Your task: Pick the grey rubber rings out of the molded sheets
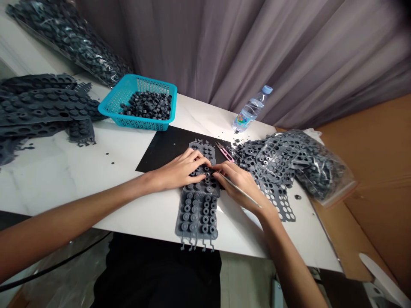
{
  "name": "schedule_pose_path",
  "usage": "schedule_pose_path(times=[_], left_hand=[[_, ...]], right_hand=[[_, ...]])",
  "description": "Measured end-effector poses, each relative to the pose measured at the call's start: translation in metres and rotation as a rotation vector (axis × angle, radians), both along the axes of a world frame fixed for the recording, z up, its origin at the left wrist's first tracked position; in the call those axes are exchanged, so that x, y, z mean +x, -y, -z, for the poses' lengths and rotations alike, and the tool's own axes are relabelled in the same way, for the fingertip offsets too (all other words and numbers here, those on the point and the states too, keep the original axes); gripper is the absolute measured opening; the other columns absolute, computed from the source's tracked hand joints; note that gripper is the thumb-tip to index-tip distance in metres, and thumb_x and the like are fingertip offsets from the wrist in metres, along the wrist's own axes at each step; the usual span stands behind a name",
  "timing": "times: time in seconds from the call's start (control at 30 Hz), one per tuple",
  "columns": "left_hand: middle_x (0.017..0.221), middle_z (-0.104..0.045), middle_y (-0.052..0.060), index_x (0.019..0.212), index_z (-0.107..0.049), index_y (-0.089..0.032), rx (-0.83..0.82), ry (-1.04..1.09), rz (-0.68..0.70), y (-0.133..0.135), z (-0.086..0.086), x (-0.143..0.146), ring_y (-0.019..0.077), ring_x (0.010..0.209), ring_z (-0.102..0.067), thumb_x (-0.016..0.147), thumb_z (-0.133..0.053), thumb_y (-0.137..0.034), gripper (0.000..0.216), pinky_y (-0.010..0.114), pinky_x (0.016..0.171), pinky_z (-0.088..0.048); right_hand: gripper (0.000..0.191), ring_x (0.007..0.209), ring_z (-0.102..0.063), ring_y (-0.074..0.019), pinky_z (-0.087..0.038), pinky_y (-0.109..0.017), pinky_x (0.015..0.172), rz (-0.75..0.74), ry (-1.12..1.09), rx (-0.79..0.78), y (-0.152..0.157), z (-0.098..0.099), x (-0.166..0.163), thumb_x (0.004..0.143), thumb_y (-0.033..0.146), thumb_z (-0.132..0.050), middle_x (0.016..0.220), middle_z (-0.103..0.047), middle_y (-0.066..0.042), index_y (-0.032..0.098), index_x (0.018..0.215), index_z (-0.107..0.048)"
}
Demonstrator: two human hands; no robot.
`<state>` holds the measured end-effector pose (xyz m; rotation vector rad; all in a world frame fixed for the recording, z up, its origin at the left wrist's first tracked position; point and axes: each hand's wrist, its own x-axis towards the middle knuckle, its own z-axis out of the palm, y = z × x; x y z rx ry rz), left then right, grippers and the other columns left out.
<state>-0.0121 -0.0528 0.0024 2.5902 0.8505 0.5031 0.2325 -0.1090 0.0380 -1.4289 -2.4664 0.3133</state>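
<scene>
A dark grey moulded rubber sheet with rows of round ring-shaped parts lies lengthwise before me, its thin tails over the table's front edge. My left hand rests on its upper half, fingers apart, thumb and forefinger on either side of a few rings. At the sheet's right edge my right hand is closed round a thin pale rod, which slants back over the hand. The rod's tip is at the rings near my left fingertips; its exact contact is hidden. Under the sheet's upper part lies a black mat.
Pink-handled thread snips lie beyond my right hand. A blue basket holds loose rings. Punched sheets and a plastic bag are at right; a water bottle stands behind. More sheets and a filled bag sit left.
</scene>
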Motion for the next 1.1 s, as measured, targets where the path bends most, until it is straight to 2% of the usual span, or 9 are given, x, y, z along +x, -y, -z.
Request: schedule_pose_path(times=[0.43, 0.9, 1.1], left_hand=[[0.132, -0.054, 0.010, 0.137, -0.056, -0.024, 0.031, 0.001, 0.024, 0.0006, 0.0017, -0.0015, 0.0297, 0.128, -0.046, 0.108, -0.049, -0.045, 0.037, 0.048, 0.114, -0.041], [0.134, -0.052, 0.011, 0.140, -0.053, -0.023, 0.087, -0.034, 0.032, 0.0014, 0.0027, -0.0024, 0.0297, 0.128, -0.045, 0.110, -0.042, -0.045, 0.038, 0.047, 0.114, -0.040], [0.134, -0.053, 0.011, 0.139, -0.053, -0.024, 0.066, -0.030, 0.032, 0.0023, 0.0014, -0.0021, 0.0296, 0.129, -0.045, 0.111, -0.040, -0.045, 0.038, 0.046, 0.114, -0.040]], right_hand=[[0.019, 0.100, -0.068, -0.0216, -0.053, -0.035, 0.086, -0.015, -0.072, -0.071, 0.0011, -0.0030, 0.0039, 0.110, 0.036, -0.054, 0.114, -0.071, -0.006, 0.027, 0.120, -0.066], [0.018, 0.095, -0.067, -0.0217, -0.054, -0.035, 0.083, -0.003, -0.060, -0.056, 0.0004, -0.0038, 0.0037, 0.108, 0.035, -0.055, 0.110, -0.070, -0.006, 0.026, 0.117, -0.068], [0.015, 0.110, -0.065, -0.0261, -0.053, -0.040, 0.093, -0.017, -0.067, -0.011, -0.0001, -0.0026, 0.0051, 0.107, 0.035, -0.057, 0.113, -0.069, -0.007, 0.027, 0.116, -0.067]])
